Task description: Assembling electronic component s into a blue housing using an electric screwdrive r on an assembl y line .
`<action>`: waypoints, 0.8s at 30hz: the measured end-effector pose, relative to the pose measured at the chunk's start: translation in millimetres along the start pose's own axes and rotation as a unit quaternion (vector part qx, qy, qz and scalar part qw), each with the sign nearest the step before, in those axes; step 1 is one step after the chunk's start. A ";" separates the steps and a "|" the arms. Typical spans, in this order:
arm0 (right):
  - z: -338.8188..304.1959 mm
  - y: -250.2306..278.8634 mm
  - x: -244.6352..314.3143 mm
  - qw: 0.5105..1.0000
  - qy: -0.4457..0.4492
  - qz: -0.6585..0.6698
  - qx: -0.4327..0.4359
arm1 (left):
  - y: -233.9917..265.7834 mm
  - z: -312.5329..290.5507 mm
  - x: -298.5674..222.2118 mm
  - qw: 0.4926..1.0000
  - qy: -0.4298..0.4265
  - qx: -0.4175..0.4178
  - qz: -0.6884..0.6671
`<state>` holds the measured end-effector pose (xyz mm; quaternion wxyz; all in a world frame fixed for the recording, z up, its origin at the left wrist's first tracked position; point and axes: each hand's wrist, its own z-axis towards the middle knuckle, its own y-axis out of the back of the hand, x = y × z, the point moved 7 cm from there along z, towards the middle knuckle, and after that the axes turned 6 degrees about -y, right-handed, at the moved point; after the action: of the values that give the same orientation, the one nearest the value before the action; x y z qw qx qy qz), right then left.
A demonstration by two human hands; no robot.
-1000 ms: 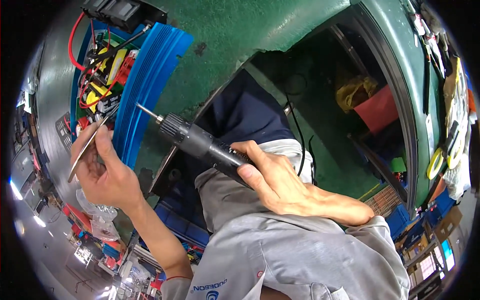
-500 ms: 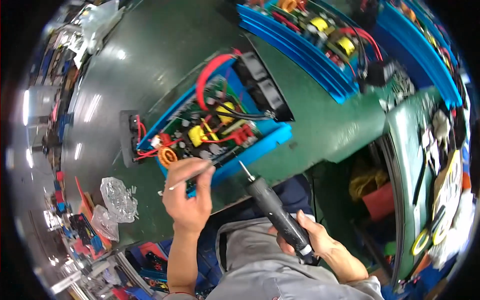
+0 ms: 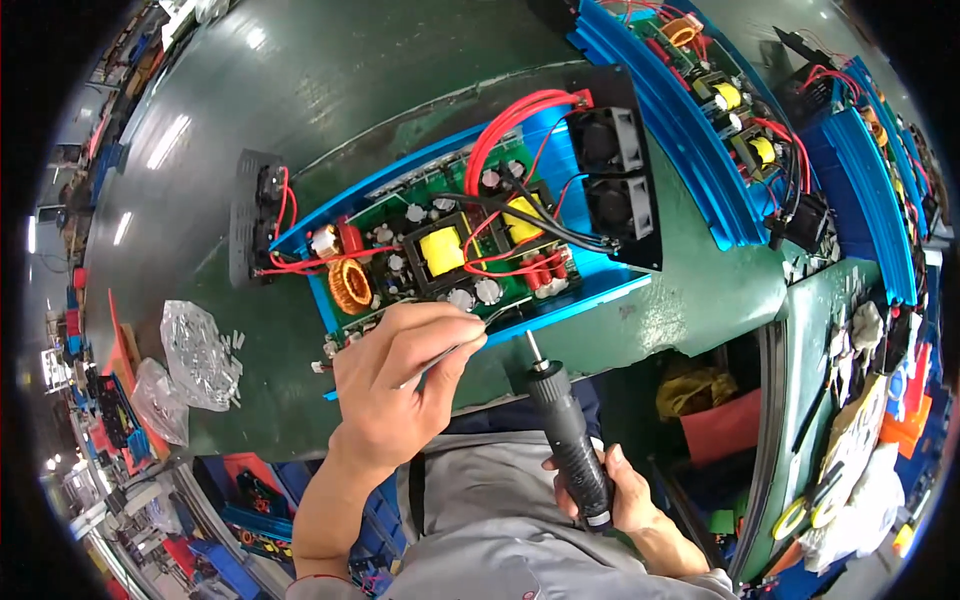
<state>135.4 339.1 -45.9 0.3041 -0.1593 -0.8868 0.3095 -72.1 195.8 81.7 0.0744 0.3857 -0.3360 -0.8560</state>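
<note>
A blue metal housing [image 3: 590, 303] lies on the green work surface with a circuit board [image 3: 398, 240] inside, carrying yellow-wrapped transformers [image 3: 441, 251] and a copper coil [image 3: 349, 287]. At its right end stands a black panel with two fans [image 3: 612, 172]; wires join a black end plate [image 3: 250, 215] on the left. My left hand [image 3: 393, 388] is closed on thin metal tweezers [image 3: 430, 366], their tips over the housing's near edge. My right hand [image 3: 632, 497] grips a black electric screwdriver [image 3: 567, 425], its bit pointing up beside that edge, apparently apart from it.
More blue housings with boards [image 3: 690, 150] stand at the upper right. Clear plastic bags [image 3: 196, 350] lie to the left. A yellow-handled tool [image 3: 790, 520] and white plastic [image 3: 862, 505] are at the lower right. Below the surface's edge sits an open compartment with a red piece [image 3: 722, 430].
The view has shifted, so the housing shows more level. My screwdriver stands more upright, and the tweezers' tips have come closer to its bit. Both hands keep their holds.
</note>
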 end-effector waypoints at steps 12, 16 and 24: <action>-9.8 -8.1 7.9 0.998 0.026 0.048 0.027 | -1.4 -3.3 -0.1 0.999 -0.039 0.000 0.001; -11.6 -6.0 7.3 1.000 -0.003 0.001 -0.027 | -7.7 15.1 -18.5 0.986 -0.130 0.078 0.074; -11.3 -10.5 10.4 0.993 -0.010 -0.079 -0.085 | 27.6 24.2 -7.9 0.890 0.041 -0.216 -0.399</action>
<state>133.7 341.1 -27.5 0.3039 -0.1103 -0.9227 0.2098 -87.5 190.3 115.5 -0.1781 0.4965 0.0424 -0.8485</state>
